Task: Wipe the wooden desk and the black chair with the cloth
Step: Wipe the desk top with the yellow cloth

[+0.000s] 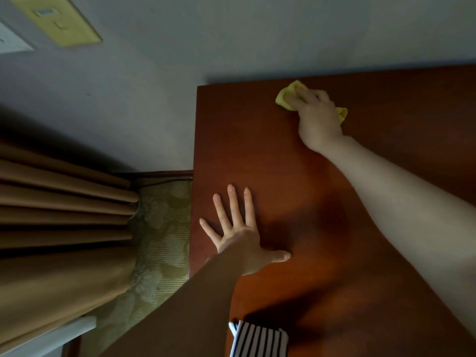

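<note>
The reddish-brown wooden desk fills the right half of the view, its back edge against the wall. My right hand grips a bunched yellow cloth on the desk near its far left corner, with a bit of cloth showing behind the hand too. My left hand lies flat on the desk near its left edge, fingers spread and straight. The black chair is not in view.
A grey wall runs behind the desk, with a yellowish panel at the upper left. Tan curtains hang left of the desk over a patterned green carpet. A striped black-and-white fabric shows at the bottom edge.
</note>
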`<state>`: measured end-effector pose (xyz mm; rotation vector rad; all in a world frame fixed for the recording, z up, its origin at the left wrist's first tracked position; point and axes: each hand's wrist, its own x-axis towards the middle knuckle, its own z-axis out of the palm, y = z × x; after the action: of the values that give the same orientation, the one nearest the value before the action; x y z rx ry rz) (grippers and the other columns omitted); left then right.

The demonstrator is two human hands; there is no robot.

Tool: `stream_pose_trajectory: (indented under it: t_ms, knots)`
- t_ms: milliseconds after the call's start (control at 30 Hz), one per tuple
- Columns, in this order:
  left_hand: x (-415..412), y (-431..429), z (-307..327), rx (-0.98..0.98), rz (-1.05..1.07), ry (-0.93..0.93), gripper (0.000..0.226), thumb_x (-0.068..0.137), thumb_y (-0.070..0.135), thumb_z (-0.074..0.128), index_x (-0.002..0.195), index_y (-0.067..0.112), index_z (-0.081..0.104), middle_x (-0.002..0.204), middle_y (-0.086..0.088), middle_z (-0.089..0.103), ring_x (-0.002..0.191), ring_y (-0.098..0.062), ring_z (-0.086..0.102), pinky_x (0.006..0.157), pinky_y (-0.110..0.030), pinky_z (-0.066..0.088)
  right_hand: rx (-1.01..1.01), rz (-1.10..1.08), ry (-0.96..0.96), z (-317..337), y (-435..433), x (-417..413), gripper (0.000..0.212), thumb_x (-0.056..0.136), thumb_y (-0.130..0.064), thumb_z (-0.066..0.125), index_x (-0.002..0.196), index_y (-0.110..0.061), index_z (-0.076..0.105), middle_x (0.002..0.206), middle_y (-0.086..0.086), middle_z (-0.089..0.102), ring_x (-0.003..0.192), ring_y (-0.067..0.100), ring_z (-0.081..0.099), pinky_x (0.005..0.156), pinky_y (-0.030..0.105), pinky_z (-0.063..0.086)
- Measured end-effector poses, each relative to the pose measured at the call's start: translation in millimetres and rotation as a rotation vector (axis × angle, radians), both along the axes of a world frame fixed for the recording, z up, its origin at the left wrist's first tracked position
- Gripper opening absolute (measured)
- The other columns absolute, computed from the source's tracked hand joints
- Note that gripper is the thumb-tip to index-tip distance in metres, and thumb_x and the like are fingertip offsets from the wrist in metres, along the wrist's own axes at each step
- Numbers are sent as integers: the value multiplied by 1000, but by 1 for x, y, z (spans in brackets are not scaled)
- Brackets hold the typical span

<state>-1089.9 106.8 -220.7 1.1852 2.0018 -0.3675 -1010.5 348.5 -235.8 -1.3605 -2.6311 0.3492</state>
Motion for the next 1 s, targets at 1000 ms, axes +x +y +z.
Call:
stream_pose_trajectory:
  t_ms: [1000]
  knots:
    - [1,-2,-6,47,-8,7,147,49,87,60,115,30,-58,122,1,-66,107,-27,-64,81,-62,-35,-61,272,159,-4,3,-9,48,89,13,45,129,-11,56,143,14,44,125,38,41,104,51,34]
